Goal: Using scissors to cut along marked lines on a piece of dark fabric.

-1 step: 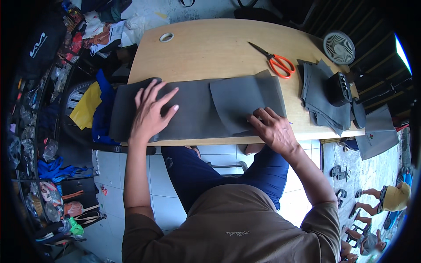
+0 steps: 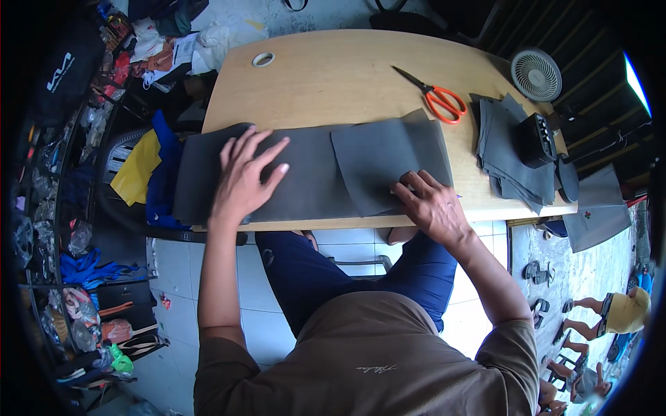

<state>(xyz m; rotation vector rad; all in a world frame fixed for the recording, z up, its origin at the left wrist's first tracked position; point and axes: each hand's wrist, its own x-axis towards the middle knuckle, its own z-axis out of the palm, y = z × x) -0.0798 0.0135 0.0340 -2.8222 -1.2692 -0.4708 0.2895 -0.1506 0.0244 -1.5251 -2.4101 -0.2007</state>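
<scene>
A long dark grey fabric sheet [image 2: 305, 173] lies along the near edge of the table. On its right part rests a smaller dark grey piece [image 2: 374, 156] with a curved left edge. My left hand [image 2: 244, 177] is open on the left part of the long sheet, its fingers spread. My right hand [image 2: 433, 204] is closed, with curled fingers pressed at the smaller piece's lower right; what they grip is hidden. A small purple tip shows just beside this hand. Beyond the fabric lie scissors [image 2: 445, 104] with orange handles.
A roll of tape [image 2: 263, 59] lies at the far left of the table [image 2: 312, 83]. On the right are stacked dark grey pieces [image 2: 510, 152], a black box [image 2: 535, 141] and a small fan [image 2: 536, 75]. Cluttered shelves [image 2: 52, 243] stand at left; several people are at far right.
My left hand has shifted slightly to the right over the long sheet. My right hand and the fabric pieces look the same.
</scene>
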